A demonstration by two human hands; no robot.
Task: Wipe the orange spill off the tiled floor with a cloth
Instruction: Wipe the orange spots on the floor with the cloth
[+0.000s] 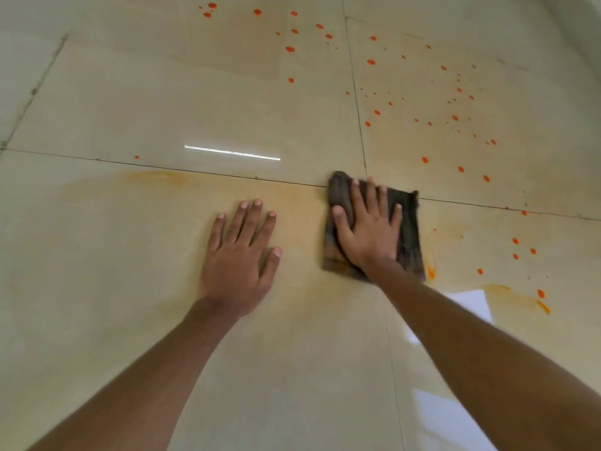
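A dark folded cloth (410,229) lies flat on the beige tiled floor (162,102), just below a grout line. My right hand (369,227) presses down on it with fingers spread and straight. My left hand (242,252) rests flat on the bare tile to the cloth's left, fingers straight. Orange droplets (455,117) are scattered over the tiles beyond and to the right of the cloth. A pale orange smear (156,178) stains the tile around my left hand, and a brighter streak (431,271) sits at the cloth's lower right corner.
Grout lines (359,118) cross the floor, one running under the cloth's far edge. More orange drops (515,240) and a smeared streak (543,306) lie at the right. A bright light reflection (232,153) shows on the far tile.
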